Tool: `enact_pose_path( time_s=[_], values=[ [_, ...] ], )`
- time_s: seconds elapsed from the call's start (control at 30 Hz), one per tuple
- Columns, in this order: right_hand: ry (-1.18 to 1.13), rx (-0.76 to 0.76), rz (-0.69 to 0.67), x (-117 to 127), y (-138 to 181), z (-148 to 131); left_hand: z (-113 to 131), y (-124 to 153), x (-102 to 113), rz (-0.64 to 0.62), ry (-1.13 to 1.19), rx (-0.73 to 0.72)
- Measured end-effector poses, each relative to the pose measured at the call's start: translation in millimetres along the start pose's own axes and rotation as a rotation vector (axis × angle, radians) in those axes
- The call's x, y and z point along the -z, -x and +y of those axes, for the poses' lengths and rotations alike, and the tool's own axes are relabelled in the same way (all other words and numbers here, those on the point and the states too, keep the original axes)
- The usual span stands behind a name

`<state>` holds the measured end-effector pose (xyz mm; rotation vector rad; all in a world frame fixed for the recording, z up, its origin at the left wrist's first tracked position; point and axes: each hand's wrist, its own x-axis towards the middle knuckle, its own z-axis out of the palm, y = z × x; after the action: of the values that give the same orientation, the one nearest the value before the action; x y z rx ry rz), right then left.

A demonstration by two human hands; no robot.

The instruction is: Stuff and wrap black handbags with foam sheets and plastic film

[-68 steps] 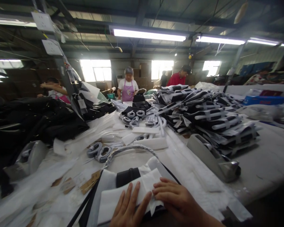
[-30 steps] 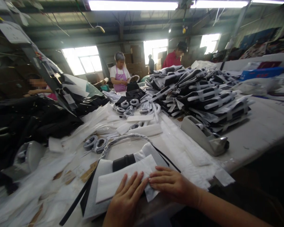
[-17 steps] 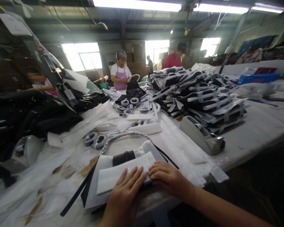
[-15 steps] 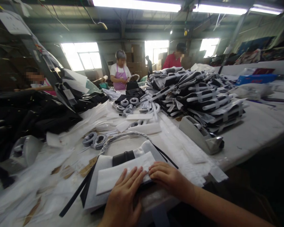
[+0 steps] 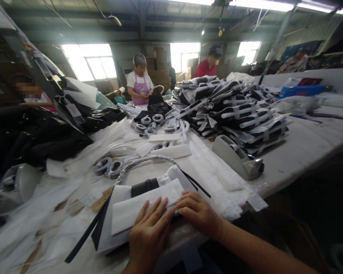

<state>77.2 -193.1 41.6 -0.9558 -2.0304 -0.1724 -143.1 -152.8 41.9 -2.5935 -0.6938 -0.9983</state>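
Head camera is showing a white foam wrapping sheet [image 5: 140, 209] lying folded over a flat black bag [image 5: 144, 187] at the near edge of the white worktable [image 5: 303, 152]. Left hand [image 5: 148, 236] is lying on the sheet with fingers spread flat, gripping nothing. Right hand [image 5: 198, 213] is pressing its fingertips on the sheet's right end, likewise unclenched. Smoothing well is probably calling for even downward pressure, working outward from the middle so the fold is sitting square on the bag. A thin black strap [image 5: 82, 238] is trailing left. A grey tape dispenser [image 5: 237, 158] is standing near on the right, with a pile of wrapped black bags [image 5: 234, 110] beyond it.
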Motion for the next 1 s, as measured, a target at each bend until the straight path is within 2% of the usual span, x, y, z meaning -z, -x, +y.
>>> enact_pose_path(
  time_s=[0.23,0.33,0.47,0.6,0.67,0.77,0.9,1.0],
  values=[
    [0.007,0.0,-0.015,3.5,-7.2,0.4,2.5,-2.0,-2.8,0.076,0.027,-0.017],
    [0.045,0.017,-0.109,17.1,0.1,-2.8,2.6,-2.2,-3.1,0.071,0.022,-0.01],
    [0.119,0.047,-0.253,39.9,34.0,-15.6,2.8,-2.2,-3.2,0.061,0.035,0.011],
    [0.165,0.08,-0.432,41.6,62.2,-29.1,3.7,-2.2,-2.4,0.045,0.039,0.02],
    [0.176,0.123,-0.415,33.8,64.0,-32.7,3.7,-1.9,-1.8,0.037,0.041,0.018],
    [0.103,0.165,-0.289,21.4,56.0,-35.2,3.1,-1.2,-1.6,0.03,0.043,0.016],
    [-0.032,0.098,-0.132,14.6,46.9,-39.8,3.0,-0.7,-2.4,0.033,0.03,0.024],
    [-0.056,0.054,-0.099,14.6,48.5,-44.0,3.0,-1.1,-3.2,0.038,0.024,0.03]
  ],
)
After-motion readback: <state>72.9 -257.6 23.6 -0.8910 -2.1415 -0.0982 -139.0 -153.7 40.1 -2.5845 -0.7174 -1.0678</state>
